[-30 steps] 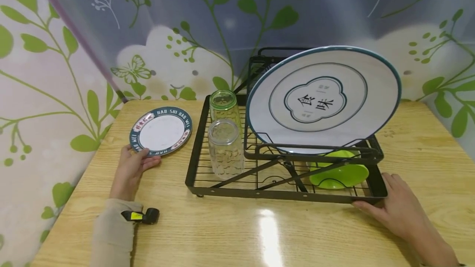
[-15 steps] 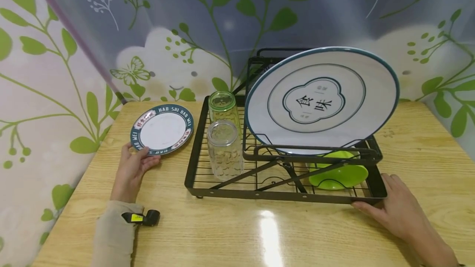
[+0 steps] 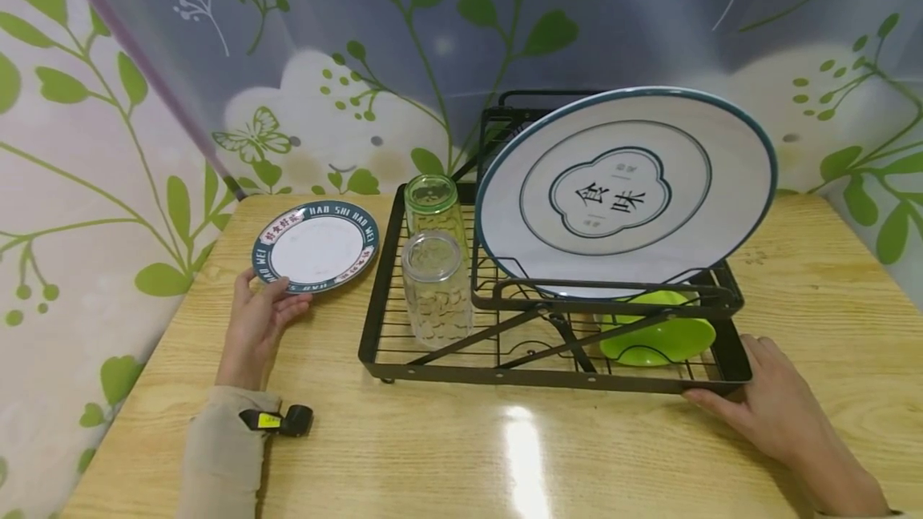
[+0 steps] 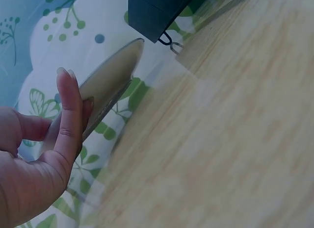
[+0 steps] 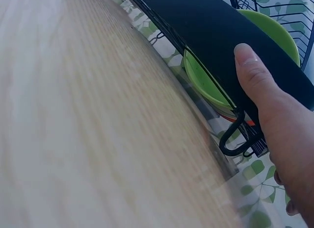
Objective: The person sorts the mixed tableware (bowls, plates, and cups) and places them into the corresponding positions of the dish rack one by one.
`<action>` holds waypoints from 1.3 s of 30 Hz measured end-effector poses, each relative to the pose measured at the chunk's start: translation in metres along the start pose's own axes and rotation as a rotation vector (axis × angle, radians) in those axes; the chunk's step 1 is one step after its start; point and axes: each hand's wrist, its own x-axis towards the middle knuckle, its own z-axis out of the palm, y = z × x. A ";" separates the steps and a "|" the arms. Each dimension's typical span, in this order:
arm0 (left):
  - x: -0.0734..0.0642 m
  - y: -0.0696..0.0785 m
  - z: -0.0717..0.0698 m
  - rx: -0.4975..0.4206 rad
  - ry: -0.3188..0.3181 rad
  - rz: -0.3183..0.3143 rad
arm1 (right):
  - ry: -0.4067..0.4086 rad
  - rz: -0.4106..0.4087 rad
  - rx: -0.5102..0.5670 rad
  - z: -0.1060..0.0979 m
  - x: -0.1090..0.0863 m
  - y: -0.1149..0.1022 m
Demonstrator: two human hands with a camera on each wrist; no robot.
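At the left of the head view, my left hand (image 3: 252, 327) pinches the near edge of a small white plate (image 3: 317, 251) with a teal lettered rim, thumb on top and fingers beneath. The left wrist view shows that plate (image 4: 113, 73) tilted, its underside raised off the table. My right hand (image 3: 782, 407) grips the near right corner of a black dish rack (image 3: 447, 375). Its thumb (image 5: 255, 73) presses on the rack's dark front rail in the right wrist view, with the other fingers mostly hidden behind the corner.
A large white plate (image 3: 613, 191) leans in the rack's upper tier. Below it lies a green bowl (image 3: 671, 340). Upside down at the rack's left stand a green glass (image 3: 433, 199) and a clear glass (image 3: 438, 287). A patterned curtain (image 3: 332, 14) hangs behind the wooden table (image 3: 404, 455).
The small plate has shifted slightly up and to the right in the head view, its near edge lifting with my left hand. My right hand stays at the rack's corner.
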 end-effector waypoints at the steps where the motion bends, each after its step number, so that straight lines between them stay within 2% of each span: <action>1: 0.000 0.000 0.000 -0.001 -0.008 0.002 | 0.000 0.001 0.001 0.000 0.000 0.000; 6: -0.003 0.003 0.001 0.008 -0.027 0.007 | 0.000 0.000 0.000 0.000 0.000 0.000; 13: -0.006 0.006 0.003 -0.014 -0.052 0.006 | 0.026 -0.025 -0.112 -0.001 0.000 0.002; 23: -0.012 0.013 0.011 0.068 -0.076 0.099 | 0.025 -0.026 -0.107 -0.001 0.000 0.001; 30: -0.016 0.017 0.020 0.012 -0.098 0.148 | 0.044 -0.037 -0.089 -0.001 -0.001 0.002; 34: -0.019 0.020 0.022 -0.018 -0.084 0.153 | 0.046 -0.044 -0.086 -0.001 0.000 0.002; 39: -0.020 0.021 0.024 -0.020 -0.075 0.161 | 0.044 -0.045 -0.131 -0.001 0.000 0.002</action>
